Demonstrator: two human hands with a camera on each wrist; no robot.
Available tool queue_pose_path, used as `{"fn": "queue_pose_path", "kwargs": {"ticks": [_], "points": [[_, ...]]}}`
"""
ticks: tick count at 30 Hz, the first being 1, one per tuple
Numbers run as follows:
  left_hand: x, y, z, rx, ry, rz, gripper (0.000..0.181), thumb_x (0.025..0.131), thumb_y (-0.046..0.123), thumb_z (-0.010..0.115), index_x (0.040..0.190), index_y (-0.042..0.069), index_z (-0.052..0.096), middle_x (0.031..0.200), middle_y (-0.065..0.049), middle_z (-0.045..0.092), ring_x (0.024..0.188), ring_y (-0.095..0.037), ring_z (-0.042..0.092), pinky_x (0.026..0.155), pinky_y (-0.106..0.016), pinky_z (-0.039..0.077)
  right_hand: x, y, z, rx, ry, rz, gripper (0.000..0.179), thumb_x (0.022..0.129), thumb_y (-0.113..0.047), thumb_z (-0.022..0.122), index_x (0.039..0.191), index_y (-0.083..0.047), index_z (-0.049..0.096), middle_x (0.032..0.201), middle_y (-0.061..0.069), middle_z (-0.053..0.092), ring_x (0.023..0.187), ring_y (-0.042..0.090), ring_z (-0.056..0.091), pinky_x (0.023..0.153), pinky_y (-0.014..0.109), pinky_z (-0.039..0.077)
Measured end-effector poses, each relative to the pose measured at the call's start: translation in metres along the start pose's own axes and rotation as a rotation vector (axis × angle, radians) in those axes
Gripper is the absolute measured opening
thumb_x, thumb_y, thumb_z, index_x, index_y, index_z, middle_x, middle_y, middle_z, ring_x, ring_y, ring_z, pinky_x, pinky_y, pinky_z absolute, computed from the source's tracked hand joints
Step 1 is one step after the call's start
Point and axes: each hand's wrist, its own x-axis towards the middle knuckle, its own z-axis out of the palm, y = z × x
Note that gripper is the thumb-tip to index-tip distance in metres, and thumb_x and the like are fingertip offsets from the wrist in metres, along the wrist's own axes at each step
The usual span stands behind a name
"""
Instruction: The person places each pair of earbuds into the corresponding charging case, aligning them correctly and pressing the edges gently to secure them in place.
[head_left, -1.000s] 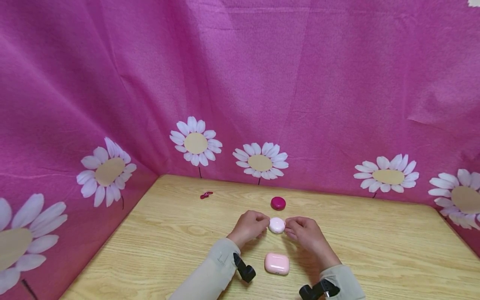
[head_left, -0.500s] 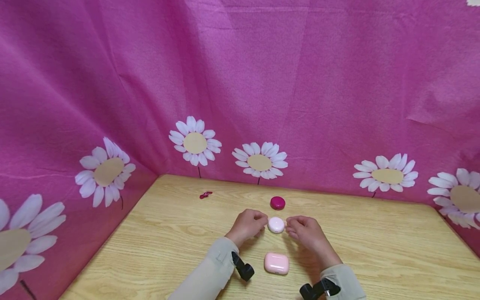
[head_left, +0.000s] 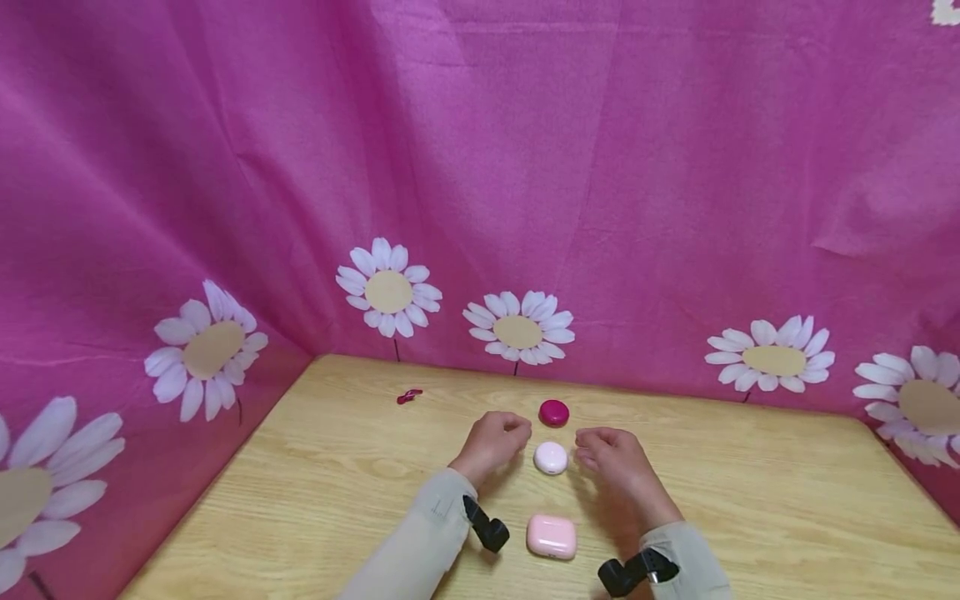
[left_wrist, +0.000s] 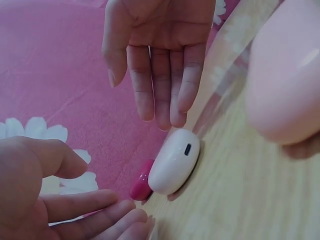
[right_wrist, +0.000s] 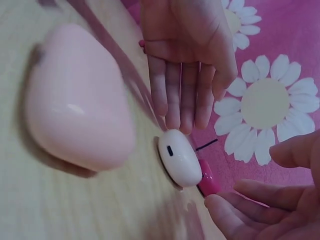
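Observation:
A small white, rounded earbud case (head_left: 551, 457) with a charging port facing the near side lies on the table between my two hands. My left hand (head_left: 495, 443) is just left of it, fingers loosely extended and apart from the case. To its right is my right hand (head_left: 617, 463), likewise relaxed with a gap to the case. Both hands hold nothing; in the left wrist view my left hand's fingers (left_wrist: 95, 215) spread below the white case (left_wrist: 175, 161). Right behind that sits a round magenta case (head_left: 554, 413). Nearer to me lies a glossy light pink earbud case (head_left: 551, 536).
A small dark pink item (head_left: 409, 397) lies toward the back left of the wooden table (head_left: 322, 475). Behind the table hangs a magenta cloth (head_left: 645, 183) printed with white daisies. Black wrist cameras (head_left: 489, 530) are strapped over both sleeves.
Both hands have drawn away from the white case, the left moving left and the right moving right, so the gaps are wider. The cases stay in line on the table.

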Motion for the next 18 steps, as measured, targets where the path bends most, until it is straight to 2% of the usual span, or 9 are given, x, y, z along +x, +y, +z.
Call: {"fn": "queue_pose_path", "kwargs": {"ticks": [4, 9, 12, 15, 18], "points": [[0.011, 0.001, 0.0, -0.058, 0.017, -0.02, 0.031, 0.093, 0.029, 0.058, 0.11, 0.007, 0.07, 0.091, -0.002, 0.068, 0.086, -0.012, 0.059, 0.085, -0.034, 0.048, 0.013, -0.001, -0.003, 0.026, -0.006, 0.015, 0.04, 0.1, -0.01, 0.044, 0.123, 0.023, 0.048, 0.121, 0.037, 0.055, 0.102, 0.031, 0.064, 0.088, 0.035, 0.052], [0.026, -0.002, 0.003, -0.206, 0.033, -0.066, 0.035, 0.095, 0.029, 0.057, 0.111, 0.0, 0.068, 0.099, -0.01, 0.068, 0.089, -0.016, 0.062, 0.083, -0.031, 0.05, 0.029, 0.0, -0.004, 0.093, -0.004, 0.044, 0.047, 0.101, -0.015, 0.046, 0.127, 0.024, 0.042, 0.124, 0.039, 0.051, 0.104, 0.031, 0.064, 0.09, 0.035, 0.051], [0.033, -0.003, 0.006, -0.273, 0.039, -0.083, 0.04, 0.097, 0.031, 0.055, 0.114, -0.004, 0.066, 0.103, -0.014, 0.067, 0.094, -0.021, 0.063, 0.084, -0.032, 0.052, 0.036, 0.002, -0.002, 0.158, -0.01, 0.058, 0.054, 0.101, -0.02, 0.046, 0.131, 0.024, 0.037, 0.128, 0.04, 0.047, 0.114, 0.037, 0.058, 0.098, 0.04, 0.046], [0.039, -0.001, 0.009, -0.354, 0.03, -0.1, 0.046, 0.099, 0.032, 0.051, 0.121, -0.006, 0.061, 0.112, -0.019, 0.066, 0.104, -0.026, 0.063, 0.088, -0.036, 0.052, 0.042, 0.005, -0.001, 0.193, -0.011, 0.062, 0.061, 0.102, -0.027, 0.045, 0.134, 0.023, 0.033, 0.132, 0.04, 0.044, 0.124, 0.043, 0.048, 0.105, 0.045, 0.039], [0.043, 0.0, 0.012, -0.446, -0.008, -0.105, 0.055, 0.101, 0.037, 0.045, 0.13, -0.01, 0.053, 0.125, -0.025, 0.059, 0.118, -0.033, 0.057, 0.096, -0.04, 0.048, 0.048, 0.009, 0.0, 0.226, -0.009, 0.075, 0.065, 0.103, -0.034, 0.043, 0.134, 0.022, 0.033, 0.134, 0.04, 0.042, 0.128, 0.045, 0.043, 0.108, 0.047, 0.034]]}}
